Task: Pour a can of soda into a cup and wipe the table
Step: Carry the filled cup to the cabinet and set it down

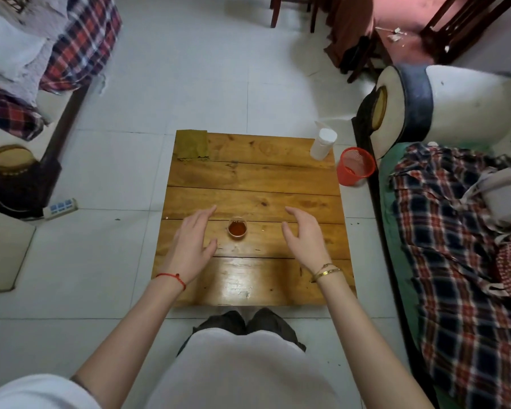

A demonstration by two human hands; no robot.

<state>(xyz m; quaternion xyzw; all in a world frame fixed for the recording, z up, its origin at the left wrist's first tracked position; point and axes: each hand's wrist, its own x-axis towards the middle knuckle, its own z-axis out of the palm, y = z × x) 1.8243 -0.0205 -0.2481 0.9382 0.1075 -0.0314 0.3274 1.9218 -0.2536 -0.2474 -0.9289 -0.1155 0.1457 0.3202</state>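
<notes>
A small clear cup [237, 228] holding amber-brown liquid stands upright on the low wooden table [254, 178], near its front middle. My left hand [193, 242] hovers just left of the cup, fingers apart, holding nothing. On the cup's right, my right hand [305, 235] is likewise open and empty. Neither hand touches the cup. A folded olive-green cloth [192, 144] lies on the table's far left corner. At the far right corner stands a white plastic container [322, 143] with a round lid. No soda can is visible.
A red mesh bin [355, 166] sits on the tiled floor by the table's far right corner. Beds with plaid blankets [455, 231] flank both sides. A power strip [60, 207] lies on the floor at left. Wooden chairs [366, 39] stand at the back.
</notes>
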